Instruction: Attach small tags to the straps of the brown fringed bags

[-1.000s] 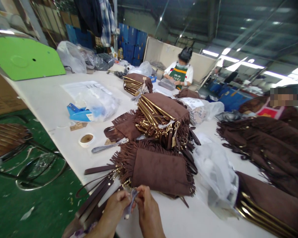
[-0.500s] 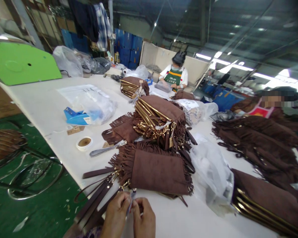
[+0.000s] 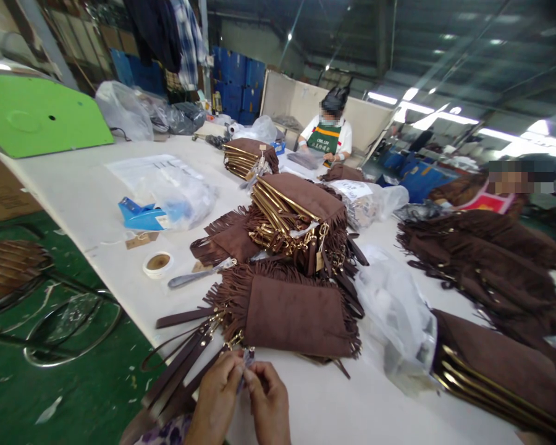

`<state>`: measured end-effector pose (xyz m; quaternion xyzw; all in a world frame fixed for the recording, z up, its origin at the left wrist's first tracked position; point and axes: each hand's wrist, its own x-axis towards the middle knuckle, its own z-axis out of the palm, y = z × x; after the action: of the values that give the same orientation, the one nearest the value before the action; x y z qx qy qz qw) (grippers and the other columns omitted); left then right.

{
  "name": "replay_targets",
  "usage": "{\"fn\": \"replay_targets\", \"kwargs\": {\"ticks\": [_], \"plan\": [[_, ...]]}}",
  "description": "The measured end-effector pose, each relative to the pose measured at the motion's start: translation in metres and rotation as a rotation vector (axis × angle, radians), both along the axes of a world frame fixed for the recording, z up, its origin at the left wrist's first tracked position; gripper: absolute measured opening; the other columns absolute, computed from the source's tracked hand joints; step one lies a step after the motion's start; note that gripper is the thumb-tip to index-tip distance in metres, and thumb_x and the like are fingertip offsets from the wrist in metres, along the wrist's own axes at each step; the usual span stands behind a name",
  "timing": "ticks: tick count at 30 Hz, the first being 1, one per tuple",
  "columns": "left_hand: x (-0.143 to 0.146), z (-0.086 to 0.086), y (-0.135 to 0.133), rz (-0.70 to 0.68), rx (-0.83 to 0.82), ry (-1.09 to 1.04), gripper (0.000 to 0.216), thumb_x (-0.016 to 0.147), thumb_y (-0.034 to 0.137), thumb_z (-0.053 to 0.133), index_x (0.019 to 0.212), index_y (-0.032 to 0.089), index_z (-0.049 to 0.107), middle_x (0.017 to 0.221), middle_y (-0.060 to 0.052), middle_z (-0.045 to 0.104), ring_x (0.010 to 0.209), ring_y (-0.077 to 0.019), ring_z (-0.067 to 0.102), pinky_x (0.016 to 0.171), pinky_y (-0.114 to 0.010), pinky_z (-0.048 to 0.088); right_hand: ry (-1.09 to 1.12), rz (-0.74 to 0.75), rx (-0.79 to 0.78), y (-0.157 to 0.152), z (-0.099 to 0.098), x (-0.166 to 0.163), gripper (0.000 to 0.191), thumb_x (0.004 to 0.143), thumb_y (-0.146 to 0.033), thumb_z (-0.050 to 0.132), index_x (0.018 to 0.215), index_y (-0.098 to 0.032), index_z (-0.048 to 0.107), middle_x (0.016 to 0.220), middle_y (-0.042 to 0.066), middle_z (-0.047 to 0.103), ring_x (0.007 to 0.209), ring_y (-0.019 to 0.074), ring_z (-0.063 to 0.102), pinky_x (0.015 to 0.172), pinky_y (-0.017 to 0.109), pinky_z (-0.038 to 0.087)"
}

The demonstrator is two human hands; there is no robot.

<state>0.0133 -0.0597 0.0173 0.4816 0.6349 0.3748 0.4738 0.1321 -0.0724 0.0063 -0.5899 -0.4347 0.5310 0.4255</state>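
The long white table runs from my near edge far back toward a seated person in a green apron; to my right across it lies a dark spread of fringed brown bags; in the middle rises a stack of brown bags with gold bars along their edges; just nearer than that stack lies a single fringed brown bag, flat, its fringe toward the left; right of it sits a crumpled clear plastic bag; left of it brown straps trail off the near edge of the table; further left a metal-handled tool lies beside a small roll of tape.

At the near edge my left hand and my right hand meet, knuckles up; my fingertips are pinched narrow on a small clear wrapper, which stands up between the two hands and pokes out just above them; it sits just short of the near edge of the single bag, beside the gold clasps at the strap ends; whether it touches them I cannot tell.
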Motion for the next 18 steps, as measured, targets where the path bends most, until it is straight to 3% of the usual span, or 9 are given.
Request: {"fn": "replay_targets", "kwargs": {"ticks": [10,12,15,18], "plan": [[-0.004,0.014,0.007,-0.006,-0.136,-0.002,0.035,0.079,0.044,0.046,0.093,0.019,0.067,0.113,-0.011,0.067,0.109,-0.0273,0.057,0.098,-0.033,0.038,0.21,-0.03,-0.089,0.008,-0.001,-0.003,0.032,0.071,-0.045,0.07,0.068,-0.015,0.061,0.059,-0.001,0.054,0.051,0.0102,0.042,0.045,0.02,0.033],[-0.006,0.018,0.01,-0.01,-0.151,0.021,0.031,0.077,0.043,0.047,0.083,0.02,0.068,0.101,-0.009,0.071,0.101,-0.0279,0.06,0.092,-0.033,0.041,0.218,-0.025,-0.082,0.008,-0.005,-0.004,0.03,0.073,-0.044,0.07,0.069,-0.015,0.061,0.059,-0.002,0.053,0.052,0.0102,0.041,0.047,0.02,0.033],[-0.01,0.02,0.013,-0.029,-0.159,0.044,0.028,0.074,0.041,0.049,0.065,0.019,0.065,0.069,-0.004,0.067,0.076,-0.0256,0.061,0.071,-0.031,0.043,0.207,-0.01,-0.072,0.008,-0.011,-0.005,0.029,0.074,-0.042,0.068,0.068,-0.015,0.058,0.059,-0.003,0.05,0.055,0.0104,0.041,0.051,0.02,0.034],[-0.013,0.018,0.013,0.016,-0.221,-0.084,0.027,0.069,0.042,0.058,0.057,0.018,0.062,0.061,-0.002,0.063,0.065,-0.0224,0.057,0.061,-0.029,0.04,0.2,-0.004,-0.069,0.009,-0.014,-0.007,0.028,0.076,-0.04,0.066,0.067,-0.016,0.054,0.061,-0.003,0.047,0.058,0.0106,0.039,0.054,0.02,0.034]]}}
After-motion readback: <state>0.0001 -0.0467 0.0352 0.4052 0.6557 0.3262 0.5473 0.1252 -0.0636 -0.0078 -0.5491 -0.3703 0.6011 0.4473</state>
